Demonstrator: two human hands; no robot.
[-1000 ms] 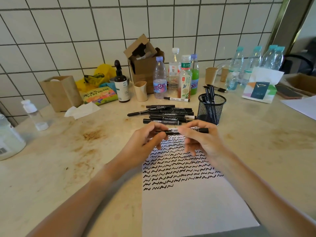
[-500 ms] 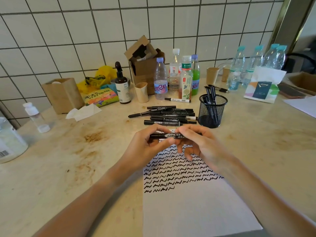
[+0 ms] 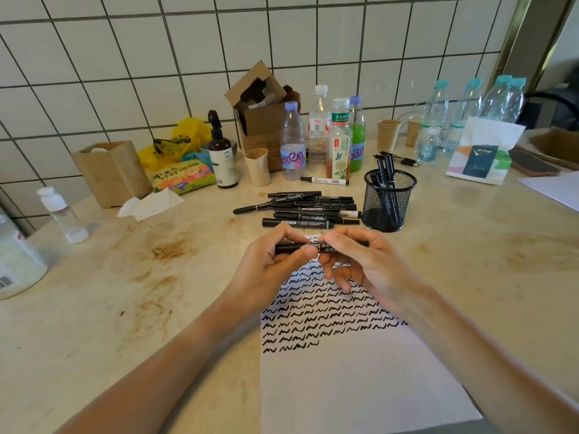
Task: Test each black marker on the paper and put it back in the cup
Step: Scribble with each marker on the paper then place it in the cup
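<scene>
- A person's 2 bare forearms are reaching in from the bottom edge over a stained beige table (image 3: 94, 308).
- The left hand (image 3: 269, 270) is pinching the left part of a black marker (image 3: 293, 248), fingers curled round it.
- The right hand (image 3: 360, 261) is gripping the same marker's right part; the marker is lying level, held above the top edge of the paper (image 3: 344, 386).
- The paper's upper half is carrying rows of black squiggles (image 3: 313, 314); its lower half is lying blank, running off the bottom edge of the view.
- Just beyond the hands, a pile of black markers (image 3: 307, 209) is lying flat on the table.
- Right of the pile, almost touching it, a black mesh cup (image 3: 388, 202) is standing upright, holding several markers.
- Bottles (image 3: 319, 136), paper cups and a cardboard box (image 3: 263, 114) are crowding the table's far edge against the tiled wall.
- Open tabletop is stretching to the left and right of the paper.
</scene>
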